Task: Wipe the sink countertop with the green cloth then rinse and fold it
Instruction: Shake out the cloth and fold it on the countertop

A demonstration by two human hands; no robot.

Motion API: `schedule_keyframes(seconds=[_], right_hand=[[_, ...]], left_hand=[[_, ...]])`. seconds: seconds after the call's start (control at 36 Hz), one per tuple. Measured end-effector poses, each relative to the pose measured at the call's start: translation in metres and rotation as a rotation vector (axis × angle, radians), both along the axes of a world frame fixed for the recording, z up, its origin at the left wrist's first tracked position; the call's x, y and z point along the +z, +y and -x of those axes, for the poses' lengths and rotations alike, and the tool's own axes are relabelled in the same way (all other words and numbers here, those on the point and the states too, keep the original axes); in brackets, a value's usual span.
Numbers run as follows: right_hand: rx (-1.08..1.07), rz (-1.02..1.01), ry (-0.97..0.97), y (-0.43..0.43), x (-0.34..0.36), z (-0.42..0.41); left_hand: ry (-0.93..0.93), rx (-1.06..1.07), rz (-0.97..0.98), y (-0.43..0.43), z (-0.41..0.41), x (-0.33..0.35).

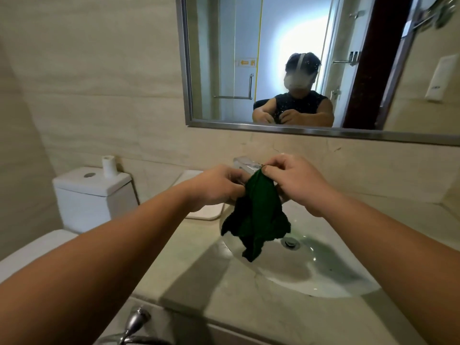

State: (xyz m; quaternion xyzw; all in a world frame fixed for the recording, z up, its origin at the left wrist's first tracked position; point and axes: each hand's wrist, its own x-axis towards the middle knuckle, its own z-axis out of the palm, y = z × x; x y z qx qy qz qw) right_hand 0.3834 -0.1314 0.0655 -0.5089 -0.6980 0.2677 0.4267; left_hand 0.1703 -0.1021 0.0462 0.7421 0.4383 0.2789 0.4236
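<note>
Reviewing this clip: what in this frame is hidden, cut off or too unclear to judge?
Head view: faucet mostly hidden behind the left hand, right hand and green cloth; running water cannot be told.
Head view: metal fixture cut off by the bottom edge.
Head view: cloth's wetness unclear, too dark.

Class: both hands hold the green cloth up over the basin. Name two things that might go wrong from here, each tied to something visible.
1. The green cloth hangs bunched, pinched near its top by the left hand and right hand; a slipping corner could drop it into the sink.
2. Its lower end dangles near the sink's left edge; any drips may land on the countertop.
</note>
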Motion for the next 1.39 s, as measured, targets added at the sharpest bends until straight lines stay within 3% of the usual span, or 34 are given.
schedule_keyframes(seconds=[0.22,0.42,0.56,0.75,0.86,0.97,1.06,1.19,1.28,1.39], right_hand=[[0.095,0.104,0.026,0.007,0.003,0.016],[0.297,0.244,0.129,0.008,0.008,0.027],[0.318,0.192,0.065,0.013,0.015,0.035],[0.199,0.013,-0.209,0.014,0.021,0.052],[0.099,-0.074,-0.483,0.014,0.027,0.059],[0.018,-0.200,-0.573,0.018,0.026,0.063],[0.064,-0.195,-0.394,0.022,0.023,0.066],[0.122,0.040,0.300,0.028,0.024,0.067],[0.182,0.126,0.430,0.028,0.027,0.062],[0.243,0.106,0.455,0.027,0.028,0.064]], left_hand=[[0.296,0.181,-0.174,-0.007,0.025,0.013],[0.065,0.178,-0.062,-0.022,0.039,0.026],[0.358,0.182,-0.158,-0.023,0.058,0.027],[0.484,0.261,-0.245,-0.028,0.080,0.028],[0.408,0.301,-0.221,-0.033,0.088,0.032],[0.288,0.325,-0.174,-0.035,0.093,0.033],[0.153,0.266,-0.057,-0.040,0.096,0.035],[0.265,0.216,-0.097,-0.042,0.107,0.032],[0.250,0.262,-0.124,-0.043,0.116,0.031],[0.132,0.241,0.004,-0.045,0.124,0.034]])
